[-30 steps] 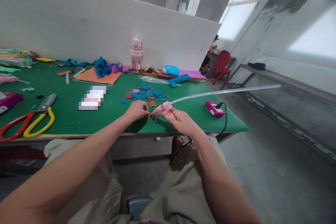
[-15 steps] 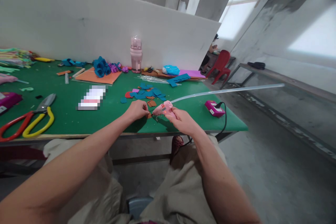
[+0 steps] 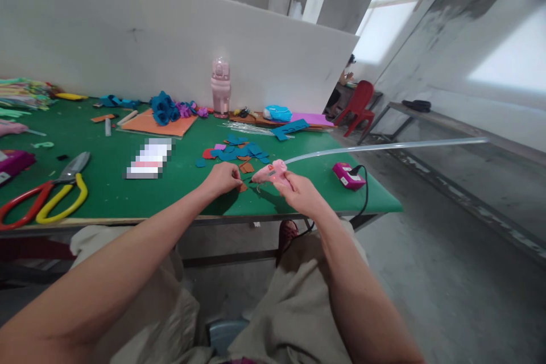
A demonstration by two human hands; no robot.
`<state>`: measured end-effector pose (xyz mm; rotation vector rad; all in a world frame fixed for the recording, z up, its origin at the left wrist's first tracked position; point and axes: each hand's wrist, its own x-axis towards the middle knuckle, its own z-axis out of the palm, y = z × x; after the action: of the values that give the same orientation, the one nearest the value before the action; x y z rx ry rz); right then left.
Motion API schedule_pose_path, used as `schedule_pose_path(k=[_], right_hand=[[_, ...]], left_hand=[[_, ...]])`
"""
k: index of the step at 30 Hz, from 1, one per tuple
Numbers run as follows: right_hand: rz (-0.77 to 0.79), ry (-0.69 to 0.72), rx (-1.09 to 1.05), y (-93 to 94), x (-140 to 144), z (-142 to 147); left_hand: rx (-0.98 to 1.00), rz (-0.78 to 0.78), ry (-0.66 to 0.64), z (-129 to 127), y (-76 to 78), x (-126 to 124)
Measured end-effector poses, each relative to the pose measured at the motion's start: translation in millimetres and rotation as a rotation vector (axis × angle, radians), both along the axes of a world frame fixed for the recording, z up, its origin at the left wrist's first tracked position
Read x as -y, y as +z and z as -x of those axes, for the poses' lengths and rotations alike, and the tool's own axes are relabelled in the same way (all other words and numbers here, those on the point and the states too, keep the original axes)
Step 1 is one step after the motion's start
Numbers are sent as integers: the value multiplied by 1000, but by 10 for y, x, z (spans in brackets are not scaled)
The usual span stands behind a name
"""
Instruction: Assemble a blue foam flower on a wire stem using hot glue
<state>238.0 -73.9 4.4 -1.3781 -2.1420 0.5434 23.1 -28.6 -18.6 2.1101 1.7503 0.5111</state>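
While left hand [image 3: 222, 178] pinches orange felt piece [image 3: 243, 187] at desk [image 3: 128, 193] front edge, glue gun [image 3: 273, 173] has lifted slightly.
Right hand [image 3: 301, 193] fingers clenched on gun; nozzle now just off the felt, pointing left. Long axis left-right, glue stick [image 3: 384, 147] trailing right. Beyond: blue felt scraps [image 3: 239, 151], pink bottle [image 3: 220, 87].

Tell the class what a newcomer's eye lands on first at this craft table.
Probably the pink hot-glue gun in the right hand, its long clear glue stick jutting past the green table's right edge. The left hand pinches a small brown foam piece at its nozzle. Red-and-yellow-handled shears lie far left.
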Motion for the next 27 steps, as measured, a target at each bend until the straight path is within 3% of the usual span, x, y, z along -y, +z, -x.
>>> schedule_pose_path(k=[5,13,27], right_hand=[[42,24,-114,30,12,-37],[34,113,-11,5,57,130],[44,112,37,14,62,149]], left_hand=[[-12,2,4,-8,17,12],[-1,14,-12,-5,31,14],[5,-5,-12,-9,35,27]])
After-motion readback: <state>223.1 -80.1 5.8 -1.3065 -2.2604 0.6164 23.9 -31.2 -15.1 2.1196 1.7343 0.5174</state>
